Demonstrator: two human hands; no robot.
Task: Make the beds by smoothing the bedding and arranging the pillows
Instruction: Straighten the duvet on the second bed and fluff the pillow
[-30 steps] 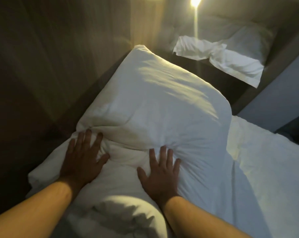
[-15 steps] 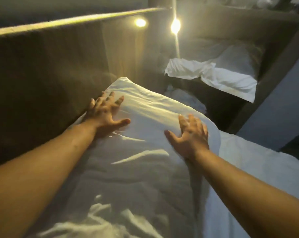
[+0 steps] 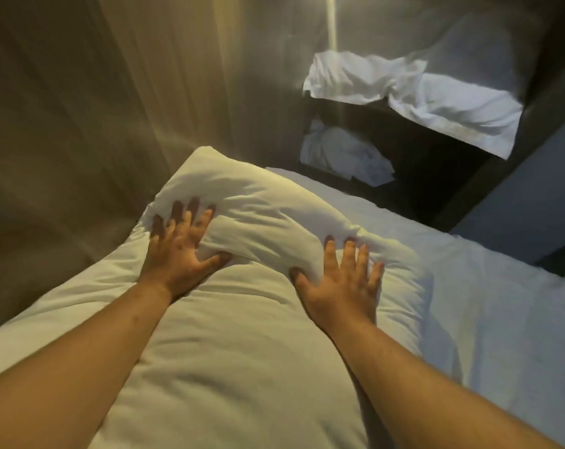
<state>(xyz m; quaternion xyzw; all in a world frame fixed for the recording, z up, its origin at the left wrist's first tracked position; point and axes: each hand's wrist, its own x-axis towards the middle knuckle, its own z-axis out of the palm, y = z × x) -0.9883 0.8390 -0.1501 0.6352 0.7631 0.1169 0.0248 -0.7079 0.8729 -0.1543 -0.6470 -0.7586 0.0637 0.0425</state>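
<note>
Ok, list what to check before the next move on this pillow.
1. Left hand flat on pillow: ok.
2. Right hand flat on it: ok.
3. Pillow smooth: not ok, bunched between the hands.
4. Pillow square to the wall: cannot tell, blurred.
5. Far bed made: not ok, bedding rumpled.
6. Gap between beds: not ok, crumpled cloth lies there.

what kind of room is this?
Probably a hotel-style bedroom with two beds: the left hand and right hand press a white pillow on white bedding, and a second bed with rumpled sheets stands across a dark gap.
</note>
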